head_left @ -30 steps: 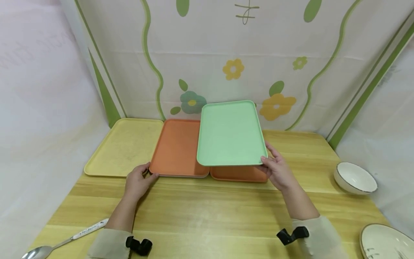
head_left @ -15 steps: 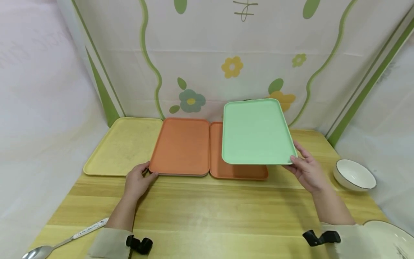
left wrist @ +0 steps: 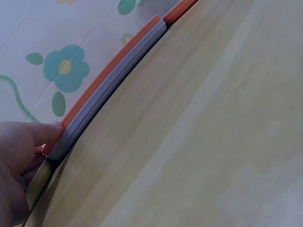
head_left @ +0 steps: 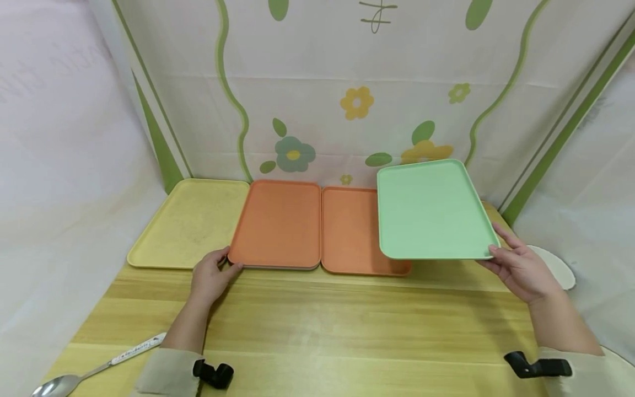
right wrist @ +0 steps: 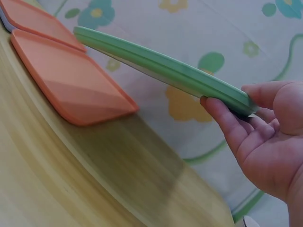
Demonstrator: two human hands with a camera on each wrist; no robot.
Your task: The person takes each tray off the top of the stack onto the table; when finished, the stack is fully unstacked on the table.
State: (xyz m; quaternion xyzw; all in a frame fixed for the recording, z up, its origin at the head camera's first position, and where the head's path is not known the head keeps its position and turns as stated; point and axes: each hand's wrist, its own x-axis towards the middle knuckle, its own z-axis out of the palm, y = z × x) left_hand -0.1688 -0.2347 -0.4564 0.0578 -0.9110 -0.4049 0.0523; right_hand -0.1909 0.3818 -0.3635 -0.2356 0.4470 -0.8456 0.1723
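My right hand holds a light green rectangular tray by its near right corner, thumb on the rim and fingers underneath. The right wrist view shows this tray raised above the table and tilted. Below and left of it lies an orange tray, partly covered in the head view. My left hand grips the near left corner of another orange tray, thumb against its front edge. Grey rims show directly under that orange tray in the left wrist view.
A yellow tray lies at the far left. A spoon with a patterned handle is near my left sleeve. Behind my right hand a white bowl is partly hidden. My right sleeve mostly covers a plate. A flowered cloth hangs behind the table.
My right hand has carried the green tray rightward, from over both orange trays to past the right one, uncovering more of it. My left hand stays at its corner.
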